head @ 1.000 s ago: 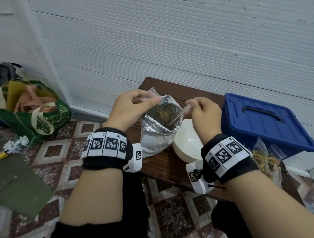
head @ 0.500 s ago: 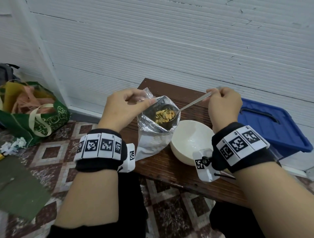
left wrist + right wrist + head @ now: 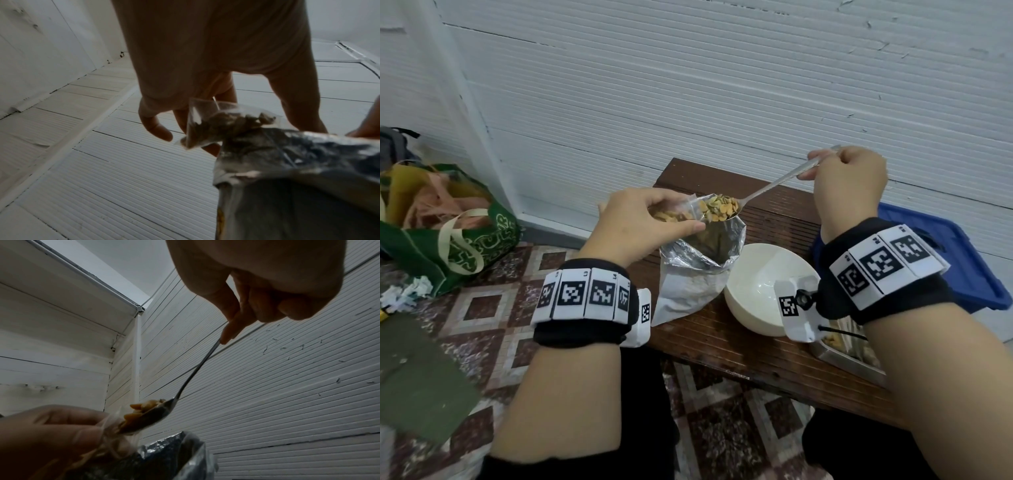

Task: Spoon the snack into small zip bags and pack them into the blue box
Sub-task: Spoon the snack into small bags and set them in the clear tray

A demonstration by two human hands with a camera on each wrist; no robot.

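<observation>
Head: heaped spoon [image 3: 726, 209] at zip bag [image 3: 681, 213] mouth

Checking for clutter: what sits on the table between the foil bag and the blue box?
In the head view, a white bowl sits between the foil bag and the blue box.

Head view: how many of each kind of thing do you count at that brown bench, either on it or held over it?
spoon: 1
foil bag: 1
small zip bag: 1 in plain view
white bowl: 1
blue box: 1
metal tray: 1, partly hidden
Total: 6
</observation>
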